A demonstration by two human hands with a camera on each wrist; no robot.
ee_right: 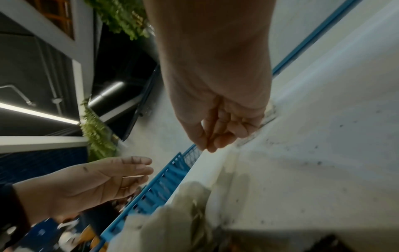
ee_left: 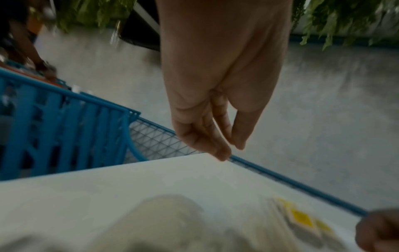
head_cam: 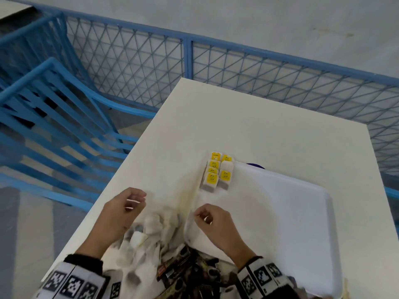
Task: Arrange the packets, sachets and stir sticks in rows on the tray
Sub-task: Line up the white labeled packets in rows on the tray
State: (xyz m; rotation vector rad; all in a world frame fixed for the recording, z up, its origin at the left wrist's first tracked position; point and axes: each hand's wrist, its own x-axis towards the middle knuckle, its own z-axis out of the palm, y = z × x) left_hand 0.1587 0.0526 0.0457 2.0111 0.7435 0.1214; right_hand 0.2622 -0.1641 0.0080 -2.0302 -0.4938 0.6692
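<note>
A white tray (head_cam: 291, 212) lies on the right of the white table (head_cam: 237, 126). Several yellow-labelled packets (head_cam: 217, 172) stand in two short rows at the tray's far left corner. A loose pile of white sachets (head_cam: 146, 234) and dark packets (head_cam: 190, 270) lies at the near edge. My left hand (head_cam: 136, 203) hovers over the white sachets with relaxed fingers and holds nothing. My right hand (head_cam: 204, 216) hangs above the tray's near left rim, its fingers curled against the thumb, with nothing visible in them. No stir sticks are plainly visible.
Blue slatted chairs (head_cam: 54, 115) stand left of the table. A blue mesh fence (head_cam: 237, 67) runs behind it. A small purple thing (head_cam: 255, 165) peeks out behind the tray's far edge. The tray (ee_right: 323, 153) has a wide bare area.
</note>
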